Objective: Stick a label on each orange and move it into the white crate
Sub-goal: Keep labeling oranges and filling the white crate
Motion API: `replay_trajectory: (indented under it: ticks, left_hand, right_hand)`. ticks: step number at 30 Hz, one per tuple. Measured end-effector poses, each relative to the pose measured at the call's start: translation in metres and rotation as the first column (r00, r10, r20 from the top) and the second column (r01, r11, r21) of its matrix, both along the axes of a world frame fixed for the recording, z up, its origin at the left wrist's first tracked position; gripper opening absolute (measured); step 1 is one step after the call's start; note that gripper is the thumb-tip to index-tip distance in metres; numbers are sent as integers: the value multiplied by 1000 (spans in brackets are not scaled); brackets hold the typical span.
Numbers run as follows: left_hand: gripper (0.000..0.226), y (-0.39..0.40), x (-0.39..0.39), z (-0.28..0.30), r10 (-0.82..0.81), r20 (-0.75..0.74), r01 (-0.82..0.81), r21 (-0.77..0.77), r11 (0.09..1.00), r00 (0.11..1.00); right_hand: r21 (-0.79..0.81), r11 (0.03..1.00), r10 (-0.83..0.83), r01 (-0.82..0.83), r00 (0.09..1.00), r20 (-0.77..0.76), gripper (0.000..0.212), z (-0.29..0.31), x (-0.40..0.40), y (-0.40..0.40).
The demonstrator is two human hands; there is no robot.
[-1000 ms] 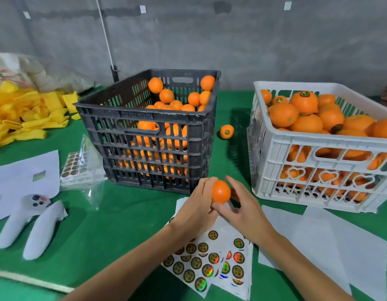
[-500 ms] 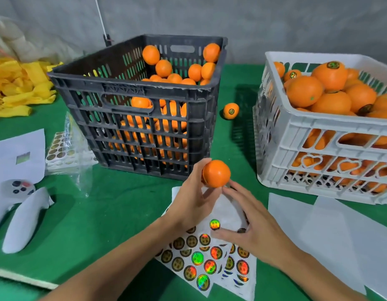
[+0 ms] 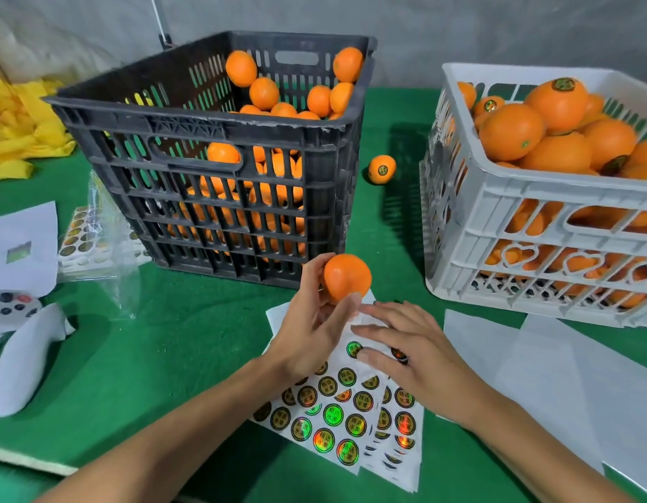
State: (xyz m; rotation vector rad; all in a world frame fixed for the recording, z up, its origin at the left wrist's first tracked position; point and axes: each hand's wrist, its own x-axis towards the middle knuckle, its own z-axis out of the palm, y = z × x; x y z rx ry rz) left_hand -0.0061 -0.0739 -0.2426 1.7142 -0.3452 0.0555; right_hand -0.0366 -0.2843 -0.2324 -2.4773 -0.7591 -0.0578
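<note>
Brimming white crate (image 3: 496, 197) of labelled oranges (image 3: 510, 130), dark crate (image 3: 224, 136) half-full.

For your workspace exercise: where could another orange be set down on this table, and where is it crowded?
Free: green felt between controller and sticker sheets; the strip between black crate and white crate, holding one loose orange. Crowded: around both hands.

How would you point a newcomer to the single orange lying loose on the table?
Find the black crate and the white crate on the green table. In the gap between them lies the loose orange, alone on the cloth, round label facing the camera; other oranges are crated or held.
</note>
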Motion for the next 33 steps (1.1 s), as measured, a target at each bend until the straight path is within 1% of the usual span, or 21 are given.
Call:
replay_trajectory:
  ticks: [3,5,7,9,11,13,17,20,22,24,26,29,30,31,33]
  left_hand:
    - [61,0,1,-2,-18,2,18,-19,1000,1000]
    - [59,0,1,-3,-41,3,41,-27,999,999]
    - [58,0,1,-3,-49,8,50,-38,998,999]
    - [59,1,1,-2,-52,10,52,-47,998,999]
    - [61,1,-1,0,-38,10,39,-65,997,999]
    - [62,1,-1,2,-20,14,21,-84,996,1000]
    - [62,1,0,3,-18,16,20,-86,996,1000]
    - [61,1,1,2,-19,3,19,-86,996,1000]
    - [62,1,2,0,-21,0,21,-82,996,1000]
    - [63,2,4,-2,-29,0,29,-70,997,1000]
    - [64,3,4,-3,-37,3,37,-53,998,999]
    - [65,2,5,-3,-44,-6,44,-32,999,999]
    - [65,2,5,-3,-44,-7,43,-27,999,999]
    - [65,2,5,-3,-45,-9,45,-24,999,999]
    - [65,3,4,-3,-53,-21,53,-9,999,998]
  right_hand:
    - [29,999,16,-17,999,33,36,2,0,1]
    - [71,997,19,-19,1000,1,32,2,0,2]
    - [122,992,15,-5,996,-87,37,2,0,2]
    - [131,991,12,8,989,-146,47,2,1,2]
    - [117,993,1,19,985,-171,51,0,2,3]
    - [120,992,-20,42,984,-176,50,0,3,6]
    - [137,986,-68,92,982,-175,45,0,3,11]
    - [185,975,-87,126,975,-204,37,1,1,13]
    - [215,966,-95,146,968,-230,30,1,1,14]
    - [272,945,-99,181,952,-290,23,3,1,14]
    - [354,905,-102,236,928,-357,15,4,2,15]
    - [422,859,-106,291,907,-408,8,4,2,18]
    - [464,827,-108,319,898,-426,5,5,1,19]
    - [527,763,-122,374,884,-452,5,6,2,19]
    - [657,556,-189,510,847,-497,8,11,3,19]
